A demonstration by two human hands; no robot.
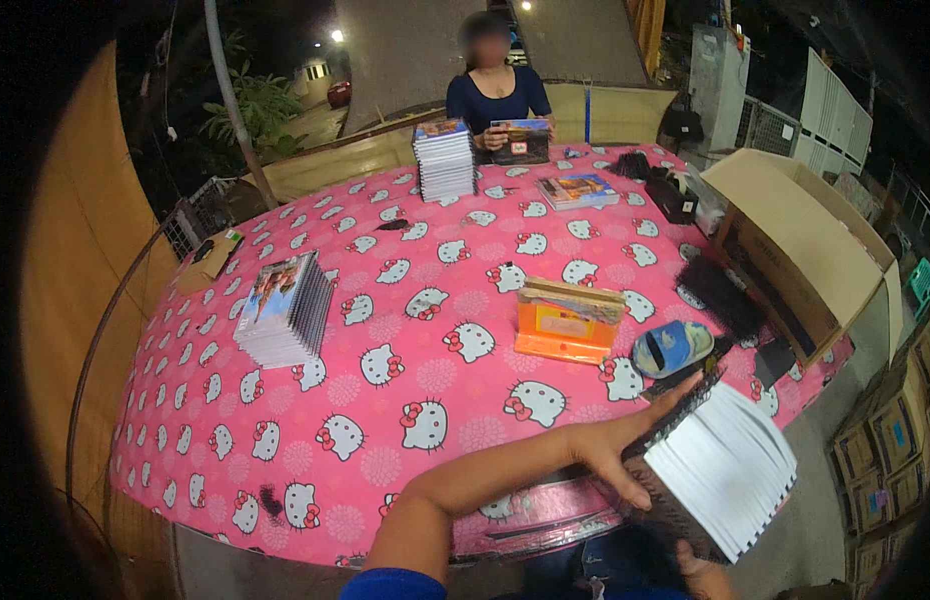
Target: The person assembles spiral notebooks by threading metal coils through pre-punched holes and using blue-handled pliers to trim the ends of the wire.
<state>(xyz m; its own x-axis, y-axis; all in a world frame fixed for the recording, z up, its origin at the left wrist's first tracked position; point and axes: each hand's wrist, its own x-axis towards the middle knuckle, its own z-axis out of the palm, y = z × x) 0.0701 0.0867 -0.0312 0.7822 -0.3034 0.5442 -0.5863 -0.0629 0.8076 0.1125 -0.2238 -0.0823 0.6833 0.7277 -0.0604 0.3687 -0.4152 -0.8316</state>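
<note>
At the table's near right edge, my left hand (617, 462) is wrapped over one side of a thick stack of spiral-bound notebooks (727, 462). The stack is tilted, its white page edges facing up and its black coils along the sides. Below it my right hand (701, 574) shows only in part, pressed against the underside; its fingers are mostly hidden. Just beyond the stack lies a blue patterned slipper-shaped thing (675, 347). An orange box (568, 330) with a brown top stands farther to the left on the pink tablecloth (445, 375).
Notebook stacks stand at left (278, 310) and far middle (444, 162); a lower pile (578, 191) lies far right. Across the table a person (498, 92) holds a notebook (522, 142). A large open carton (795, 250) sits at right, beside black coils (722, 297). Cartons (893, 440) stand beyond.
</note>
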